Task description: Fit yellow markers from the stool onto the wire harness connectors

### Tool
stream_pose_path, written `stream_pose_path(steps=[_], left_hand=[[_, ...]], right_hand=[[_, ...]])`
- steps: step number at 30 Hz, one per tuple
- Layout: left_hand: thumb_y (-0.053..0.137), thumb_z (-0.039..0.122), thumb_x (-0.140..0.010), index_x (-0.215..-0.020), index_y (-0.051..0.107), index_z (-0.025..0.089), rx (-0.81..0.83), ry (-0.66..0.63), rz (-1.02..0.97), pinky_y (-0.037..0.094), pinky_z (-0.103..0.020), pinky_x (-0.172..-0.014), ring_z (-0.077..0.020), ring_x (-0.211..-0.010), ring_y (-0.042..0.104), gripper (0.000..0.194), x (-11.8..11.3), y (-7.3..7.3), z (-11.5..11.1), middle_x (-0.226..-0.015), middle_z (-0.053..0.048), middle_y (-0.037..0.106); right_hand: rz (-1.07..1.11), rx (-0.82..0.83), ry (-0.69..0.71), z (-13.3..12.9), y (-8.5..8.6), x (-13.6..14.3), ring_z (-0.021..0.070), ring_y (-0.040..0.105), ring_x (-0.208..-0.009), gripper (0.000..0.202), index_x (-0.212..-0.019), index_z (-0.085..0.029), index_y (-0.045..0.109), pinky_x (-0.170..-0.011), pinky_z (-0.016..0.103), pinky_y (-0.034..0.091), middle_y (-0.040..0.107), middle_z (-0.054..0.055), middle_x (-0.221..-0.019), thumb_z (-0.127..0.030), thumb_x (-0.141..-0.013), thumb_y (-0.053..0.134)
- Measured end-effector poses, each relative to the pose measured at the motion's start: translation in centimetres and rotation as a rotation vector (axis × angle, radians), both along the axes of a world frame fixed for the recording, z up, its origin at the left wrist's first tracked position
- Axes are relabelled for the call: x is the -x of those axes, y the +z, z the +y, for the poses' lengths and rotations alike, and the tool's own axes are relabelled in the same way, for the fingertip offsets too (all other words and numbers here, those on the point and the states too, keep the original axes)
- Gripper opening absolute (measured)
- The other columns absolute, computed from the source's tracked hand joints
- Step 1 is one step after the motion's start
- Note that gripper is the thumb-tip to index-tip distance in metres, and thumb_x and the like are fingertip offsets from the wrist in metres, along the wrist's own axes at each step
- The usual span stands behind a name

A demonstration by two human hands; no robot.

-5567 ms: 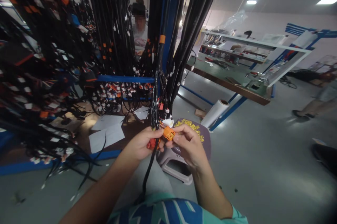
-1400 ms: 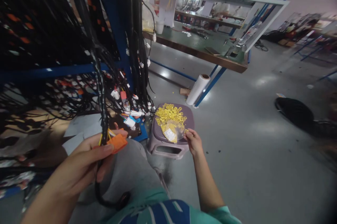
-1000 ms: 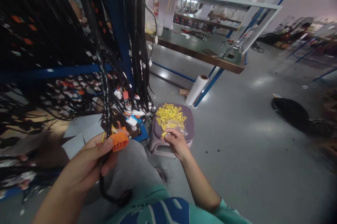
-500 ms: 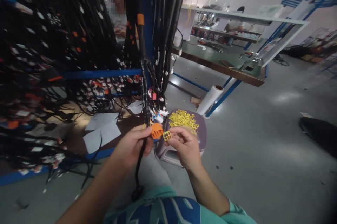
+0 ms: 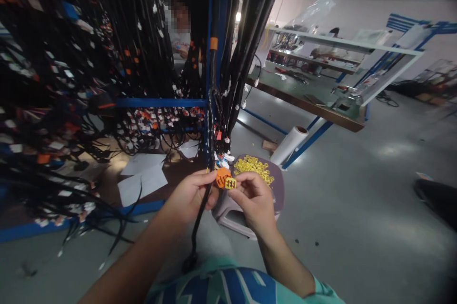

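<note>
An orange connector (image 5: 222, 176) is pinched in my left hand (image 5: 191, 195), with a black cable (image 5: 202, 208) running down beside the fingers. Between thumb and fingertips my right hand (image 5: 256, 197) grips a small yellow clip (image 5: 230, 183). The clip overlaps the lower right of the connector's face; whether they touch is hard to tell. Behind my right hand, many loose yellow clips (image 5: 254, 167) lie on a purple-grey stool (image 5: 279, 187).
Bundles of black cables (image 5: 139, 23) hang from a blue rack (image 5: 160, 102) at the left. Paper sheets (image 5: 143, 185) lie on its shelf. A green-topped workbench (image 5: 303, 86) and a white roll (image 5: 291, 144) stand right. Behind the cables is a person (image 5: 180, 39).
The yellow clip has moved from beside the orange connector to in front of its lower right part. The whole view has shifted, so the scene sits further right and slightly lower.
</note>
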State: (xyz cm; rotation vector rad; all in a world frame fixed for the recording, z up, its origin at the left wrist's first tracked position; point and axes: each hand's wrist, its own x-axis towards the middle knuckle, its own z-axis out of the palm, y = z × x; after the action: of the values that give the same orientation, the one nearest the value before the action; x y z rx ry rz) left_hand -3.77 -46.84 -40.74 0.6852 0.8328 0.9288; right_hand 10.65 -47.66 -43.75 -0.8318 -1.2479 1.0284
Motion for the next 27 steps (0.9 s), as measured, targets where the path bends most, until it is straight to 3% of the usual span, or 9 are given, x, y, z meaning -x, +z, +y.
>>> stream_pose_path(steps=[6,12,19,27], left_hand=[[0.059,0.035,-0.074,-0.081,0.061,0.011,0.001,-0.028,-0.034,0.023,-0.021,-0.038,-0.0089,-0.033,0.035,0.025,0.2,-0.2,-0.1,-0.036,0.003,0.044],[0.066,0.040,-0.069,-0.086,0.059,0.012,-0.018,-0.091,-0.080,0.019,-0.020,-0.034,-0.0071,-0.031,0.029,0.033,0.4,-0.7,0.0,-0.035,0.005,0.040],[0.069,0.032,-0.067,-0.077,0.053,0.014,-0.050,-0.094,-0.089,0.019,-0.019,-0.034,-0.0062,-0.032,0.030,0.026,0.0,-1.2,-0.1,-0.037,0.006,0.040],[0.068,0.031,-0.060,-0.073,0.054,0.015,0.009,-0.063,-0.076,0.019,-0.019,-0.032,-0.0064,-0.030,0.028,0.026,-0.6,-0.7,-0.2,-0.034,0.006,0.042]], right_hand=[[-0.302,-0.252,-0.104,-0.5,0.7,0.0,0.0104,0.057,-0.063,0.011,-0.084,-0.022,0.064,-0.058,0.022,0.046,0.061,-0.001,-0.069,-0.018,-0.074,0.063],[-0.188,-0.068,-0.153,-1.0,0.5,0.1,0.0093,0.059,-0.056,0.014,-0.080,-0.020,0.059,-0.052,0.020,0.048,0.063,-0.003,-0.065,-0.021,-0.068,0.068],[-0.091,0.107,-0.199,-0.7,-0.6,0.7,0.0091,0.056,-0.053,0.021,-0.079,-0.019,0.056,-0.050,0.021,0.047,0.060,-0.003,-0.062,-0.031,-0.068,0.069],[-0.181,0.010,-0.303,-0.6,-0.3,0.8,0.0081,0.054,-0.051,0.018,-0.076,-0.019,0.056,-0.048,0.020,0.044,0.059,-0.004,-0.059,-0.030,-0.069,0.068]])
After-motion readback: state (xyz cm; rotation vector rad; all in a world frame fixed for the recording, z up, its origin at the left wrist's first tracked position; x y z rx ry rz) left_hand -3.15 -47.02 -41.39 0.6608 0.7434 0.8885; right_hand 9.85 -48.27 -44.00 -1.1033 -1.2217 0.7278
